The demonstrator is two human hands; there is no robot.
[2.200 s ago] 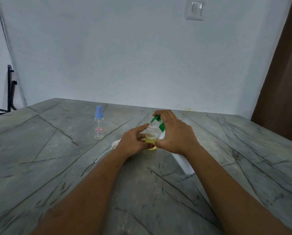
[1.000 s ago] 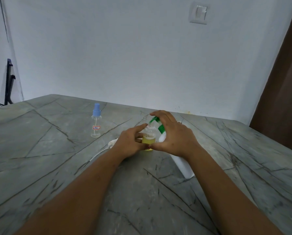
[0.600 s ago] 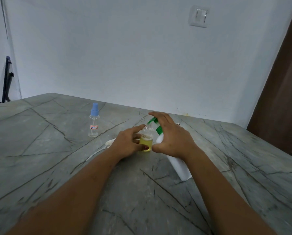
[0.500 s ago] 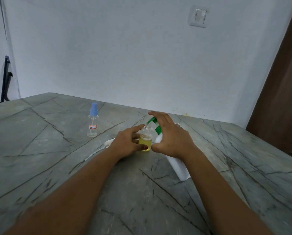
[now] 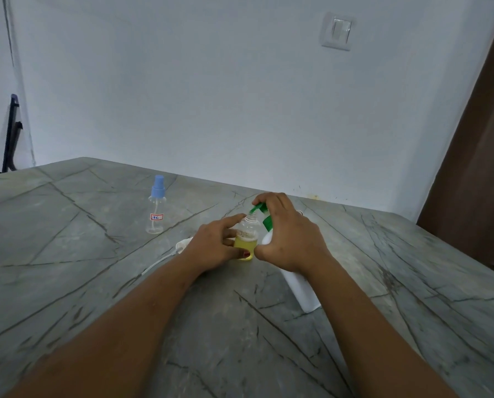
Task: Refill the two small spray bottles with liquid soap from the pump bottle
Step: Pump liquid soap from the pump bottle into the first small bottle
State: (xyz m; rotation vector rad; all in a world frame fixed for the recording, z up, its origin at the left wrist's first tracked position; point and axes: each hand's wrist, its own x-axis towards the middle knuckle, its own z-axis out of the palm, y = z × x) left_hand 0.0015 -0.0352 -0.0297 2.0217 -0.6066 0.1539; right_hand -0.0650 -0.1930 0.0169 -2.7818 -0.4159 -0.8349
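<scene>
- Two arms, both bare from the picture's lower edge up to the fingertips.
- Left forearm (image 5: pixel 130 326): smooth, with a few tiny dark specks about its middle (moles or marks, too small to tell).
- Left hand (image 5: pixel 217 248): bare, with soft creases over the knuckles.
- Right hand (image 5: pixel 291 239): bare; its back shows knuckle ridges, faint tendon lines and a small dark speck.
- Right forearm (image 5: pixel 369 320): bare, broad at the lower edge and tapering to the wrist.

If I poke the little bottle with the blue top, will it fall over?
Probably yes. The blue-capped spray bottle stands tall and narrow on the table, so a poke near the top would likely tip it. It looks clear and empty, so it is probably very light. Once down, its round body might roll.
</scene>
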